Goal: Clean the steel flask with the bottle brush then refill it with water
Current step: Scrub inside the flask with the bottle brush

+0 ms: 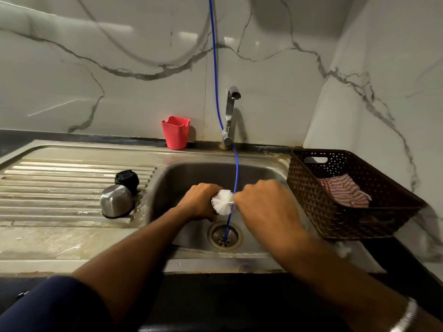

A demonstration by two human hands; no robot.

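Two hands are over the sink basin point(182, 173) right now. The left hand point(200, 202) is wrapped around the steel flask point(214, 196), which lies nearly hidden inside that grip above the drain point(224, 235), only a sliver of its mouth showing. The right hand point(265, 204) is curled around the handle of the one bottle brush point(223, 202); its white bristle head sits right at the flask's mouth, between the two hands. One blue hose point(215, 68) runs down the wall, passes the single tap point(230, 111) and drops into the drain, crossing just beside the bristles.

On the ribbed draining board point(60, 183) to the left there are two loose pieces: one steel cup-lid point(116, 200) set upside down, and one black stopper point(127, 179) touching it from behind. One red plastic cup point(176, 132) stands against the wall, left of the tap. On the right, one brown woven basket point(309, 202) holds one red-and-white striped cloth point(344, 190). A metal bangle point(405, 317) shows on the right wrist.
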